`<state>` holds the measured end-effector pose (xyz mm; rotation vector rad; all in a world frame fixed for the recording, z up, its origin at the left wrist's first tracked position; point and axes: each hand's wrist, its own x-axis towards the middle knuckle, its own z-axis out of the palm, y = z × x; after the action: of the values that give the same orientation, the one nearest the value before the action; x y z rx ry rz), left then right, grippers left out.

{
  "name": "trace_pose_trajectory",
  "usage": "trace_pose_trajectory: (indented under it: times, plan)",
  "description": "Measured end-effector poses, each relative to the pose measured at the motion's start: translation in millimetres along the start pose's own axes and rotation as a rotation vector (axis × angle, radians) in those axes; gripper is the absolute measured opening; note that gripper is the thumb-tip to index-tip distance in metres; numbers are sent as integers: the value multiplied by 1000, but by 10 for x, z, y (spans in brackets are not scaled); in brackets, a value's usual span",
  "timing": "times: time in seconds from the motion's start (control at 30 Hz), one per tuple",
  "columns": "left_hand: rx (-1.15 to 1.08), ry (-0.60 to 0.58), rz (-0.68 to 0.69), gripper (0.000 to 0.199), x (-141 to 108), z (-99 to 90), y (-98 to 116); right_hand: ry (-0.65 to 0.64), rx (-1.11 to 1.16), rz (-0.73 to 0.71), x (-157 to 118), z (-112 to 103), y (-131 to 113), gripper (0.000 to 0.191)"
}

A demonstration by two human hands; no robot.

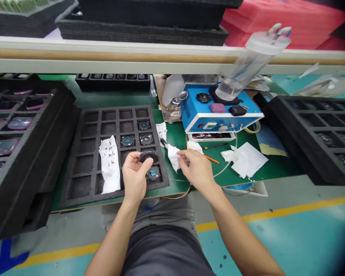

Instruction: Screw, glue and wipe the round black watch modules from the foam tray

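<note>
black tray (100,126) holds four discs (128,141), left hand (135,174) gripping a fifth disc (148,156), right hand (197,167) pinching one tissue (173,156).

The held disc (148,155) had a glossy black face, glassy in look, while the foam tray (83,200) was matt and coarse-grained. The white wipe (173,158) looked soft and creased, like tissue or thin cloth, as did the speckled strip (110,172). The green worktop (179,134) was smooth with a faint sheen. The blue box (193,109) looked like smooth painted metal; the cylinder (238,78) was clear, shiny plastic by its look. The jar (172,114) seemed glass, its cap (176,101) bright metal. White sheets (253,161) appeared to be matt paper, and the shelf strip (161,55) looked wooden.
</note>
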<state>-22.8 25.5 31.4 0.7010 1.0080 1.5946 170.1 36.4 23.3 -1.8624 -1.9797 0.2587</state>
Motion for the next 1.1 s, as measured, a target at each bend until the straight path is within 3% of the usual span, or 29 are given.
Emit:
trace_pose_trajectory:
  times: [0.17,0.33,0.4,0.53,0.63,0.77,0.87,0.97,1.1]
  plan:
    - [-23,64,34,41,-6,12,-8,-3,79,-104,-103,-137,-18,16]
    - [-28,84,28,35,-22,7,8,-295,70,-252,-266,-313,-88,17]
    - [-37,79,31,34,-19,9,12,-339,96,-235,-235,-353,-85,17]
    - [-38,70,65,34,-17,13,5,-210,-68,-64,15,-275,-111,24]
    - [-8,93,98,34,-32,-5,-10,-252,-219,-30,193,-158,-166,25]
    - [24,112,127,32,-56,-40,-34,-234,-208,-13,218,-113,-190,29]
    - [-25,157,139,34,-60,-39,-33,-162,-133,18,155,-173,-142,34]
    - [-38,171,123,36,-54,-20,-18,-4,-8,53,179,-247,-100,32]
    - [6,119,82,36,-47,8,0,246,249,67,509,-232,-148,27]
